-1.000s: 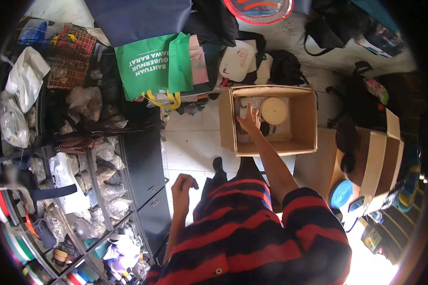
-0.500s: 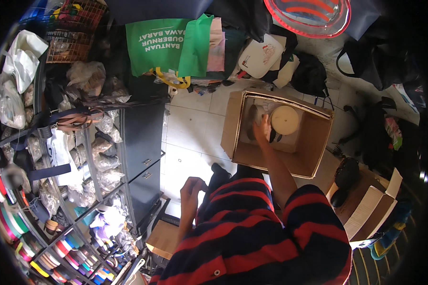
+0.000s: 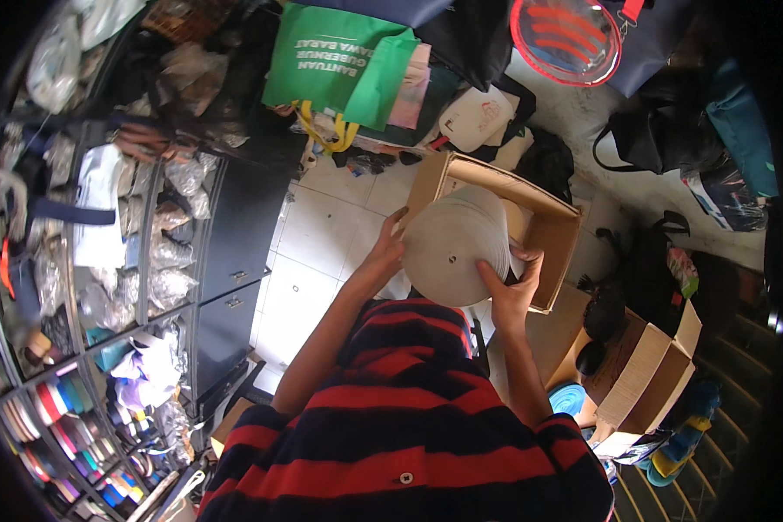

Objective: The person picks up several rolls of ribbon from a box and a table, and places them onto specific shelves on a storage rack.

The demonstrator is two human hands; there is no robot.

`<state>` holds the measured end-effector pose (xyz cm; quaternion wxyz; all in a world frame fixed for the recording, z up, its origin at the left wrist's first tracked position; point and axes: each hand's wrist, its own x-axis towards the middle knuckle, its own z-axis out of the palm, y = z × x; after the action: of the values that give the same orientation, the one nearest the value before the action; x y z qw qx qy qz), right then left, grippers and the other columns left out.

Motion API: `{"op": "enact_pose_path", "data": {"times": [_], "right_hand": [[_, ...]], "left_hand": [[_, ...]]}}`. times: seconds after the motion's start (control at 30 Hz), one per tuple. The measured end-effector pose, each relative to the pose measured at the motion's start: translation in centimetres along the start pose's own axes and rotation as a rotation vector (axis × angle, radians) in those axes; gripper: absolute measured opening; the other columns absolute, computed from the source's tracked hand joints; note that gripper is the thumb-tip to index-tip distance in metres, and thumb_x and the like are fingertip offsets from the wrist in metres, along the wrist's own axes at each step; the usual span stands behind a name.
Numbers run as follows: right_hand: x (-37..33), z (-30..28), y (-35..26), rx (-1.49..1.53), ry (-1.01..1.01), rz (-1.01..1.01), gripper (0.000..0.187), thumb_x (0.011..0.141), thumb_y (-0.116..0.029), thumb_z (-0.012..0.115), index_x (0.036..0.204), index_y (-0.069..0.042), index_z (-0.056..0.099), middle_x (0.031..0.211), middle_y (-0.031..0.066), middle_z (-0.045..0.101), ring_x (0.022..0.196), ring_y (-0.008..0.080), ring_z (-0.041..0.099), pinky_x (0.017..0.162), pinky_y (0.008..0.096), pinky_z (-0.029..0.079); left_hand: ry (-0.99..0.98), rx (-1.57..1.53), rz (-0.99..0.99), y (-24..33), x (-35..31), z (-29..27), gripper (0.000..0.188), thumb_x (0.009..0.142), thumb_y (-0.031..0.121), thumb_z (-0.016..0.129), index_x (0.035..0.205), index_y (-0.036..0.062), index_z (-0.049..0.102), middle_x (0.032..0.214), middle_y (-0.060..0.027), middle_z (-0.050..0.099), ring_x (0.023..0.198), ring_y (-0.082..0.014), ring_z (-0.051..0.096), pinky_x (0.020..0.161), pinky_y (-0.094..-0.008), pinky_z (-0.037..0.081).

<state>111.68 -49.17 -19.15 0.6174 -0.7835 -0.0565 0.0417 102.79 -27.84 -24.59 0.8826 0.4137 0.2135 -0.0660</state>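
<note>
A wide, grey-white roll of wound strip, with a small hole at its centre, is held up between my two hands, in front of the cardboard box. My right hand grips its right side, the thumb lying on the flat face and the fingers round the edge. Against its left edge is my left hand, its fingers partly hidden behind the roll. Inside the box a cream roll shows only in part, since the held roll covers much of the opening.
Left stands a dark cabinet beside shelves of plastic bags and coloured ribbon rolls. A green bag and a white bag lie beyond the box. Another open carton sits at the right. Pale floor tiles show between cabinet and box.
My right hand has lifted the grey-white roll out of the box and brought it nearer. My left hand has moved up and right, from beside my leg to the roll's edge.
</note>
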Motion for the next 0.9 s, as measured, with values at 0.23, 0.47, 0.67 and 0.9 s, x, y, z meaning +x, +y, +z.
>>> {"op": "enact_pose_path", "data": {"times": [0.23,0.47,0.67,0.9], "right_hand": [[-3.6,4.4,-11.0,0.075,-0.376,-0.240,0.052,0.063,-0.006,0.085,0.098,-0.003,0.047,0.108,0.0120,0.057,0.099,0.0152,0.055,0.082,0.0294,0.047],[-10.5,14.6,-18.2,0.435,-0.586,-0.415,0.049,0.068,0.000,0.080,0.100,-0.004,0.043,0.117,0.0146,0.055,0.102,0.0197,0.056,0.083,0.0333,0.050],[-15.6,21.4,-19.6,0.363,-0.533,-0.562,0.032,0.075,0.001,0.072,0.097,-0.002,0.048,0.098,0.0077,0.053,0.097,0.0139,0.052,0.084,0.0317,0.048],[-19.7,24.7,-20.6,0.506,-0.694,-0.646,0.023,0.079,-0.002,0.071,0.093,0.000,0.053,0.096,0.0083,0.060,0.087,0.0122,0.057,0.070,0.0245,0.048]], "left_hand": [[-0.078,-0.185,0.323,3.3,-9.5,-2.4,0.087,0.075,0.040,0.074,0.140,0.0022,0.029,0.137,-0.0112,0.043,0.128,-0.0237,0.040,0.106,-0.0383,0.032],[0.174,-0.205,0.828,7.4,-21.7,-6.3,0.060,0.083,0.023,0.070,0.131,0.0004,0.042,0.127,-0.0096,0.050,0.120,-0.0179,0.046,0.101,-0.0329,0.036],[0.591,-0.124,1.029,11.0,-31.7,-7.8,0.046,0.084,0.015,0.068,0.124,-0.0012,0.050,0.107,-0.0081,0.062,0.098,-0.0148,0.059,0.087,-0.0284,0.046],[0.755,0.196,1.028,14.4,-42.3,-9.3,0.039,0.079,0.008,0.072,0.114,-0.0038,0.058,0.101,-0.0104,0.067,0.089,-0.0146,0.063,0.080,-0.0265,0.049]]}}
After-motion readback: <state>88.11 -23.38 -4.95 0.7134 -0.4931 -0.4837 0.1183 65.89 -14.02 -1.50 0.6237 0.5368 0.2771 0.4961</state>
